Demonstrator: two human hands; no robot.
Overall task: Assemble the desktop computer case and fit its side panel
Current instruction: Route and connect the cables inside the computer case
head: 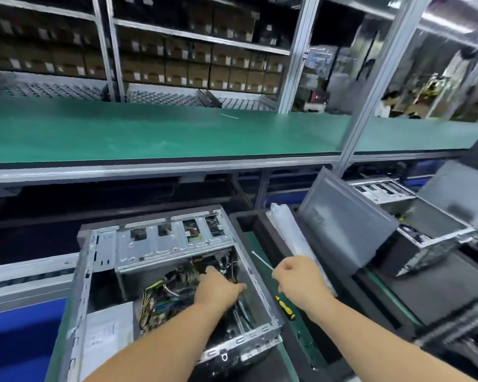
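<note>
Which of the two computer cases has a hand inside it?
The near open case, where the left hand reaches among the cables; the other case stands untouched at the right.

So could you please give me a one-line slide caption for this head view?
Left hand reaches among cables in the open computer case while the right hand pinches a white cable tie.

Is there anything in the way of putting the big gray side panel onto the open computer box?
Yes. The left hand is inside the open computer case, among its wires. Between the case and the leaning side panel sits a plastic bag, and the right hand pinches a thin white tie there.
</note>
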